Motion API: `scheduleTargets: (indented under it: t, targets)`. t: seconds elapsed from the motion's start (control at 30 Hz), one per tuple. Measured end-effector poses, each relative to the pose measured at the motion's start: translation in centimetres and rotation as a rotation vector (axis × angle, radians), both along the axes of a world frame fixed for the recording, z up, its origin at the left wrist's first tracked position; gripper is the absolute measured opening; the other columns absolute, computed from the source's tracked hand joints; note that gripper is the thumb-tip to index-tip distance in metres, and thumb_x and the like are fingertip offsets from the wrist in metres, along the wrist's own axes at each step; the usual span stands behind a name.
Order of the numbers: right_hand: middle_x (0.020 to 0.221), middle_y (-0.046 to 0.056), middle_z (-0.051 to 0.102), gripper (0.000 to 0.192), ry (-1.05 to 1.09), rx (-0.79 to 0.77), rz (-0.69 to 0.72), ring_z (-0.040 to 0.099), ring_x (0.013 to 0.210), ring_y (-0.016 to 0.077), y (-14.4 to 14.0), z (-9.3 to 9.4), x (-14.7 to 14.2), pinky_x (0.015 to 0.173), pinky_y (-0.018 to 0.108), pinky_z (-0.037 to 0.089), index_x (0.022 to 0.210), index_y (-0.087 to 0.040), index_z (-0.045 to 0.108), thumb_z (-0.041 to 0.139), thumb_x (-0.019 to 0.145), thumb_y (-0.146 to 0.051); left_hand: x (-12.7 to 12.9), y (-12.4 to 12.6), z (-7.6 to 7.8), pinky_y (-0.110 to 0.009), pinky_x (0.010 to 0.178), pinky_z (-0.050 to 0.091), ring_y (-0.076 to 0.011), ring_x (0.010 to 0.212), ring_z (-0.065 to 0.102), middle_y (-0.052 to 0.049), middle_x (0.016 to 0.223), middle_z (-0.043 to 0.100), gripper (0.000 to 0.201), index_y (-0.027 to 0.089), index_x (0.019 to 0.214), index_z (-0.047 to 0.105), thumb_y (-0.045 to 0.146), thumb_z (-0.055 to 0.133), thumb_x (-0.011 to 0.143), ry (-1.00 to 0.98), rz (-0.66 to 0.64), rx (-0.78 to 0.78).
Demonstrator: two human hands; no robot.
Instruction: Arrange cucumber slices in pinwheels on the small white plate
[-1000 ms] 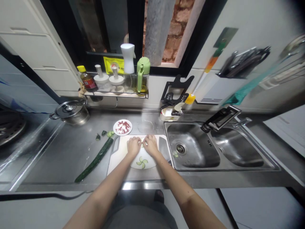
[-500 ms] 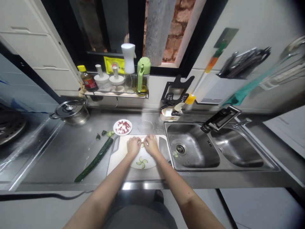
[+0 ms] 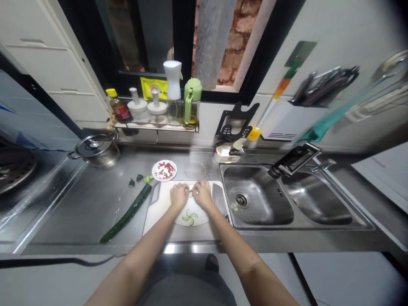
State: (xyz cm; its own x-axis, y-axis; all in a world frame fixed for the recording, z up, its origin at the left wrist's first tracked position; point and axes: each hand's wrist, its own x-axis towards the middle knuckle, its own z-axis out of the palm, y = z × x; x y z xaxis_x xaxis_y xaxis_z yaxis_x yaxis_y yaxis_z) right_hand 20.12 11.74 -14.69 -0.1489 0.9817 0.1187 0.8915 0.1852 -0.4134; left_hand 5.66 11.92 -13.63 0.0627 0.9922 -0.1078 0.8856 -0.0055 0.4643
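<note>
Item 1. Cucumber piece (image 3: 191,194), pale green, small; centre of the frame, low of the middle, in the gap between the two hands, toward the far side of a white plate (image 3: 202,217). Partly covered by fingers; long axis cannot be told.

Item 2. Left hand (image 3: 179,195), just left of the piece, fingers curled inward. Right hand (image 3: 202,194), just right of it, likewise curled. Neither is clearly nearer. State of grip: fingertips drawn in close about the piece; whether they pinch it or merely rest against it cannot be told.

Item 3. Pinwheel of cucumber slices (image 3: 190,217), curved, green-edged, radiating from one middle; same plate, directly below the piece in the frame, between the forearms, apart from the fingers.

Item 4. Cutting board (image 3: 157,216), pale, beneath the plate; lower centre.

Item 5. Long cucumber (image 3: 126,214), on the metal table (image 3: 83,208), lower left of the frame; axis slanting from lower left up toward the board's upper left corner. Untouched.
</note>
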Motion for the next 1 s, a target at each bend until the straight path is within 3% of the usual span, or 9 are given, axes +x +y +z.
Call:
scheduleTargets:
  t: [0.3,0.5,0.73,0.87,1.0]
  targets:
    - [0.105,0.009,0.058,0.014,0.117,0.082,-0.058,0.043,0.106,0.0255,-0.6,0.6,0.3,0.096,0.036,0.035,0.088,-0.019,0.067,0.053,0.088,-0.022,-0.5,-0.6,1.4,-0.035,0.09,0.036,-0.024,0.104,0.055,-0.006,0.105,0.068,0.02,0.025,0.1,0.069,0.034,0.054,0.091,-0.036,-0.006,0.016]
    - [0.1,0.008,0.061,0.016,0.244,0.179,-0.095,0.047,0.102,0.0246,-3.5,1.2,1.0,0.097,0.038,0.035,0.083,-0.019,0.066,0.051,0.088,-0.023,-3.6,-0.6,1.5,-0.034,0.094,0.038,-0.0221,0.105,0.057,-0.005,0.107,0.07,0.021,0.024,0.1,0.069,0.032,0.053,0.09,-0.091,0.065,0.051]
    - [0.086,0.005,0.063,0.019,0.347,0.241,-0.141,0.052,0.092,0.022,-7.2,1.0,2.1,0.089,0.037,0.036,0.077,-0.02,0.062,0.048,0.089,-0.025,-9.5,2.8,1.7,-0.034,0.091,0.041,-0.0249,0.107,0.058,-0.008,0.112,0.069,0.029,0.025,0.109,0.069,0.036,0.048,0.091,0.008,0.326,0.034]
    - [0.085,0.005,0.065,0.019,0.372,0.261,-0.159,0.054,0.089,0.0218,-8.0,1.1,2.3,0.087,0.036,0.036,0.077,-0.021,0.062,0.048,0.089,-0.026,-11.6,4.9,2.0,-0.036,0.093,0.04,-0.0267,0.112,0.056,-0.009,0.116,0.068,0.031,0.025,0.11,0.07,0.033,0.045,0.092,0.122,0.301,0.0]
    - [0.086,0.005,0.066,0.018,0.37,0.248,-0.151,0.055,0.089,0.0227,-8.3,1.5,2.2,0.087,0.037,0.037,0.079,-0.021,0.062,0.048,0.089,-0.026,-12.0,6.3,2.1,-0.037,0.091,0.041,-0.0283,0.111,0.056,-0.012,0.115,0.068,0.034,0.024,0.11,0.071,0.033,0.043,0.093,0.212,0.236,-0.061]
